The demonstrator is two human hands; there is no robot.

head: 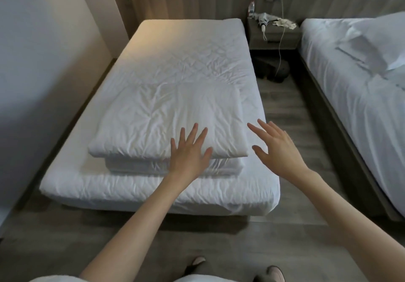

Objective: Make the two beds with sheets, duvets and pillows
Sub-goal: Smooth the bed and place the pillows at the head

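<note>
We stood at the foot of the near bed (153, 190), which wore only a tight quilted cover (192, 62) and ran lengthways away from us, while the second bed (341, 106) lay off to our right across a strip of floor (291, 115), white sheeting loose over it and a pillow (381, 40) at its head. On the foot half of the near bed sat the folded duvet (166, 115), a thick white slab whose longer side ran across the mattress, so that its rounded near fold faced us squarely; under it a second folded layer (135, 167) showed, and whether duvet or sheet we could not tell. Both lay straight ahead and slightly left of our middle line. Our left hand (189, 150) was the nearer one: it was spread flat, fingers straight, over the near fold to the right of its middle, though whether the palm pressed the cloth or hung just above it we could not say. Our right hand (278, 148) was likewise open and held nothing, fingers fanned, just beside the slab's near right corner and apart from it, over the bed's right edge. We judged that the next move, opening the duvet up the bed, turned on that layout: the fold lay crosswise, so both hands would need its near edge, the right one first shifting left onto the corner
</note>
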